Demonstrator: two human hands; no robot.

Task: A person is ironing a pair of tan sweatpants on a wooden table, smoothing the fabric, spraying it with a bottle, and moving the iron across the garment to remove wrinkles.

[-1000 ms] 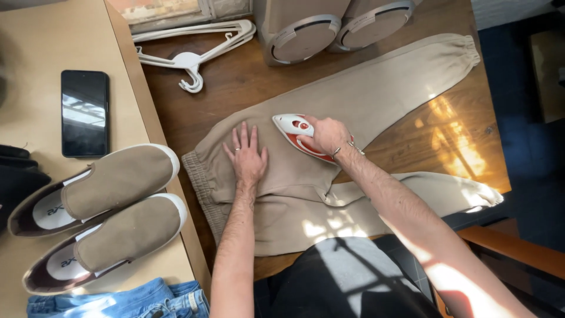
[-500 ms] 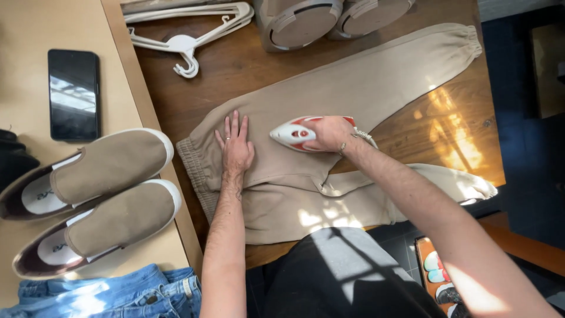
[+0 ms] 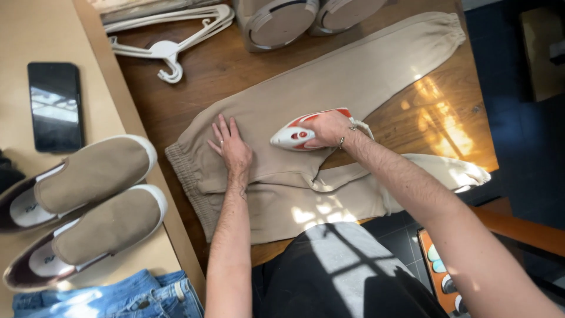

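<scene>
my right hand (image 3: 331,128) is closed in a firm grip on the handle of the small white and red clothes iron (image 3: 303,132), which sits flat on the beige fleece jogger trousers (image 3: 329,88) spread over the brown wooden table (image 3: 194,94). the iron's long axis runs left to right, its pointed nose aimed at my left hand (image 3: 231,148), which lies open and flat on the cloth just beside it, near the ribbed waistband (image 3: 188,176).

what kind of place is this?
Likely a home room used for ironing: beige sweatpants spread on a wooden table under a red and white iron, white hangers behind, slip-on shoes on a side surface.
</scene>
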